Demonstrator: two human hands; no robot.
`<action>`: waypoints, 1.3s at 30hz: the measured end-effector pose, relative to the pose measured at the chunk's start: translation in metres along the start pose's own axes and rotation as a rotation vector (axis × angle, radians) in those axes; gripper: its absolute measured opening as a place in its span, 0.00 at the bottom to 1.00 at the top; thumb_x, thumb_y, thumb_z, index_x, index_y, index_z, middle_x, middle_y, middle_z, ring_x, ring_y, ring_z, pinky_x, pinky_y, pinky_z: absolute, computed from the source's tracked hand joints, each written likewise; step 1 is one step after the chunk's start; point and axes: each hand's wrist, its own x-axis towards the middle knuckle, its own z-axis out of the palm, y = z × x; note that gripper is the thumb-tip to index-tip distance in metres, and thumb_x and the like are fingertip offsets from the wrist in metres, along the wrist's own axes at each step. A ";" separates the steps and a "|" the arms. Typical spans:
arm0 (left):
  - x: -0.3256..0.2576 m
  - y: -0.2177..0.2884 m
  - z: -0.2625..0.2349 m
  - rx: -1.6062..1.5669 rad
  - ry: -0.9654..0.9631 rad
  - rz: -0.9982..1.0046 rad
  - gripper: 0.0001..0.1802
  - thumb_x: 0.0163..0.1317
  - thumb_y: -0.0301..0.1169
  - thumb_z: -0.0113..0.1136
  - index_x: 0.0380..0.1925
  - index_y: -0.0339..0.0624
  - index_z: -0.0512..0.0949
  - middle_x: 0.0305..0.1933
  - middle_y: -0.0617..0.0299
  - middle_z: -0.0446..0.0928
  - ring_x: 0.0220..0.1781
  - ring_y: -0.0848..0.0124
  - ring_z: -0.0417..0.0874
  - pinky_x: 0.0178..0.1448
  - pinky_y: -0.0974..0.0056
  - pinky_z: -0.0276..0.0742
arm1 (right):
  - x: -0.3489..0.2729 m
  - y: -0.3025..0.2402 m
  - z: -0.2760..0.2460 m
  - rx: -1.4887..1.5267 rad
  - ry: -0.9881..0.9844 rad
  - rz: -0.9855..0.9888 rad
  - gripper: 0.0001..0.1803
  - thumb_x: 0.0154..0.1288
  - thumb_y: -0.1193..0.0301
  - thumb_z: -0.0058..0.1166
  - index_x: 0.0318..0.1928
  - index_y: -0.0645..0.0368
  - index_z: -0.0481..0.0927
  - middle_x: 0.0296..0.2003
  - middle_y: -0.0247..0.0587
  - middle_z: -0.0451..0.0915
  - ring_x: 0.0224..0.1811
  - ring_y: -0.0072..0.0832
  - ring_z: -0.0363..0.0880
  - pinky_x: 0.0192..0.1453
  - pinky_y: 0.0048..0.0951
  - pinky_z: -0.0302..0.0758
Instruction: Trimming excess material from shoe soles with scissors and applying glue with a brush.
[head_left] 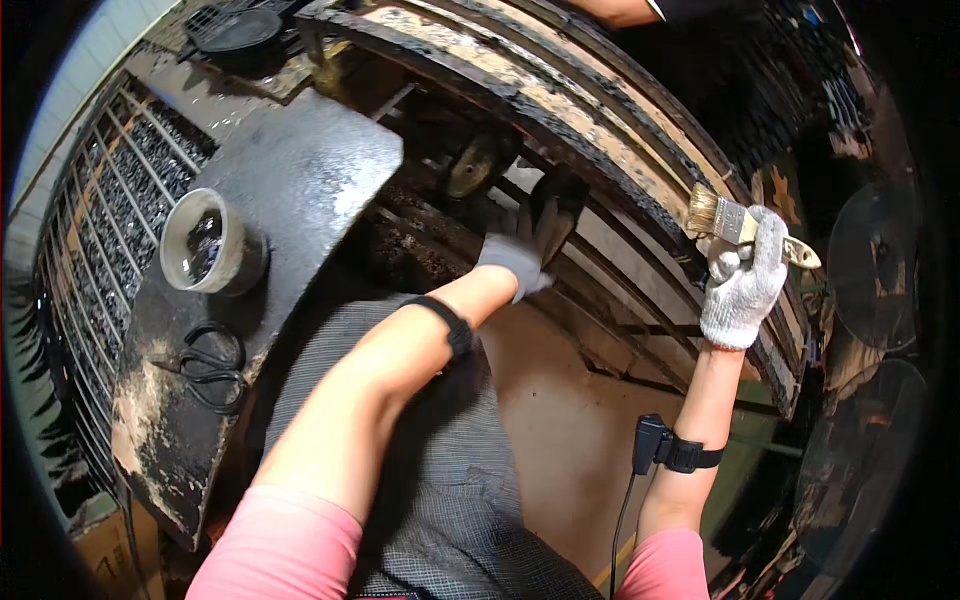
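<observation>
My right hand (745,285), in a pale knitted glove, is closed around a flat paintbrush (735,220) with light bristles and a metal band. The brush is over the right end of a dark slatted rack (600,120). My left hand (512,262), in a grey glove with dark-stained fingers, reaches in below the rack's near edge. Its fingers are smeared by motion beside a dark flat piece (562,200), and whether they grip it cannot be made out. A dark oval piece (475,168) lies a little farther in.
At left, a dark worn board (300,150) bears a translucent cup (215,245) with dark contents and black-handled scissors (212,365). A metal grille (90,220) with black bits stands beyond it. Another person's arm (620,8) shows at the top. Dark pans (232,28) sit far left.
</observation>
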 end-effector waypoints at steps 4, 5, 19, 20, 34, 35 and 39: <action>-0.128 -0.027 -0.045 -0.138 -0.208 0.227 0.50 0.59 0.61 0.64 0.75 0.46 0.64 0.61 0.44 0.77 0.64 0.46 0.76 0.64 0.46 0.76 | -0.004 0.001 0.012 0.033 0.003 -0.004 0.17 0.80 0.61 0.55 0.56 0.60 0.81 0.35 0.27 0.79 0.29 0.11 0.72 0.26 0.12 0.67; -0.163 -0.040 -0.071 -0.267 -0.444 0.330 0.50 0.62 0.59 0.64 0.77 0.45 0.61 0.64 0.40 0.76 0.64 0.46 0.79 0.66 0.47 0.76 | -0.006 0.007 0.019 0.035 -0.056 -0.033 0.16 0.80 0.61 0.55 0.56 0.60 0.81 0.33 0.27 0.79 0.27 0.10 0.72 0.26 0.12 0.68; -0.500 -0.264 -0.212 -0.257 0.288 -0.387 0.25 0.67 0.37 0.67 0.62 0.43 0.80 0.51 0.52 0.87 0.49 0.58 0.89 0.56 0.58 0.84 | -0.161 -0.007 0.323 -0.503 -0.909 -1.147 0.22 0.61 0.83 0.63 0.56 0.58 0.85 0.49 0.49 0.82 0.52 0.45 0.82 0.58 0.40 0.78; -0.507 -0.298 -0.222 -0.115 0.142 -0.498 0.25 0.68 0.38 0.65 0.63 0.43 0.79 0.51 0.52 0.86 0.50 0.56 0.89 0.56 0.57 0.83 | -0.170 -0.017 0.338 -0.583 -0.965 -1.166 0.20 0.61 0.82 0.63 0.54 0.59 0.86 0.47 0.49 0.82 0.51 0.44 0.81 0.57 0.39 0.78; -0.650 -0.611 -0.208 0.559 0.183 -1.515 0.64 0.38 0.48 0.83 0.77 0.48 0.59 0.78 0.51 0.63 0.81 0.51 0.61 0.82 0.37 0.49 | -0.349 -0.024 0.354 -0.550 -1.326 -0.817 0.22 0.51 0.84 0.56 0.50 0.66 0.83 0.45 0.54 0.83 0.47 0.53 0.81 0.59 0.49 0.76; -0.651 -0.611 -0.216 0.528 0.190 -1.505 0.57 0.40 0.48 0.81 0.73 0.49 0.65 0.72 0.54 0.70 0.77 0.52 0.67 0.83 0.38 0.47 | -0.345 -0.009 0.348 -0.504 -1.249 -0.888 0.20 0.52 0.84 0.53 0.49 0.67 0.83 0.43 0.55 0.83 0.46 0.53 0.81 0.58 0.50 0.76; -0.647 -0.611 -0.204 0.608 0.283 -1.422 0.41 0.50 0.42 0.73 0.67 0.51 0.71 0.61 0.56 0.75 0.69 0.54 0.72 0.82 0.40 0.47 | -0.341 0.017 0.336 -0.352 -1.135 -0.908 0.17 0.51 0.84 0.51 0.43 0.66 0.82 0.39 0.55 0.83 0.42 0.51 0.81 0.53 0.49 0.77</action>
